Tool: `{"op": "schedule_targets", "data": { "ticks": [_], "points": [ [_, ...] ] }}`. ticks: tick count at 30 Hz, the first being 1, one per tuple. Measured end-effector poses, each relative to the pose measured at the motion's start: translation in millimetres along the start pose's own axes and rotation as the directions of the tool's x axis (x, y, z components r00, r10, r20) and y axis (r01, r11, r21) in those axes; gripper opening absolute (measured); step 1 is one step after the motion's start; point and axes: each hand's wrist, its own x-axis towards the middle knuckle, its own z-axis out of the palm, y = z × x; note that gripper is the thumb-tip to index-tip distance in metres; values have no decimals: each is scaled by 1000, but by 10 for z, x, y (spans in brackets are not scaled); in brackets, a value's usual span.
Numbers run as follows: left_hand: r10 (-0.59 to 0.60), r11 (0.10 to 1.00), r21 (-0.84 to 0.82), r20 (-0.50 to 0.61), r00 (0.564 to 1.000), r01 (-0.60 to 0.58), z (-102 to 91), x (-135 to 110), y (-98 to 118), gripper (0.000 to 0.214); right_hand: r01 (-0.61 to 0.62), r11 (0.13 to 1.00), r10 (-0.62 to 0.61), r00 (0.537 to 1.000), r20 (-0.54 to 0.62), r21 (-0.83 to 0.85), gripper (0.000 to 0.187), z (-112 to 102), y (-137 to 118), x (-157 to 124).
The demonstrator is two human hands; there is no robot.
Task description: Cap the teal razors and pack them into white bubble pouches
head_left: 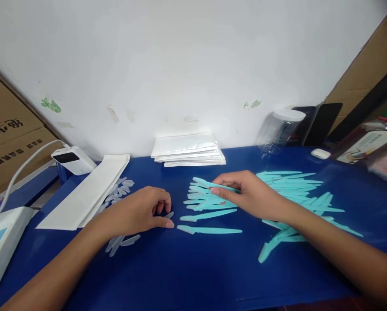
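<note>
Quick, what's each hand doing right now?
Left hand: curled over a clear cap; grip cannot be told.
Right hand: closed, pinching a teal stick.

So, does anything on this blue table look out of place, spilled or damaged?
Nothing looks damaged. By the right hand, which holds one teal stick, the other teal sticks lie in a loose, crisscrossed heap. Clear caps are scattered near the left hand.

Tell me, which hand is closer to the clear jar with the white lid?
Right. The right hand lies on the teal sticks, just in front of the jar and slightly left; the left hand sits much farther left, by the clear caps.
</note>
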Motion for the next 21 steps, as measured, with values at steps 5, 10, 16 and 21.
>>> {"op": "schedule_targets", "data": {
  "ticks": [5,10,16,21],
  "points": [
    [17,994,-105,52,999,-11,93,43,71,28,10,1000,-10,1000,4,-15,32,2,12,7],
    [75,925,-347,-233,970,-155,167,130,-5,27,24,999,-25,999,-24,-22,35,8,51,23],
    [42,615,-742,-307,951,-267,278,232,-18,34,23,999,-26,998,-65,-43,34,13,50,21],
    [-25,505,-826,-305,952,-251,270,238,46,30,32,999,-33,996,-78,-12,35,-6,33,31]
  ]
}}
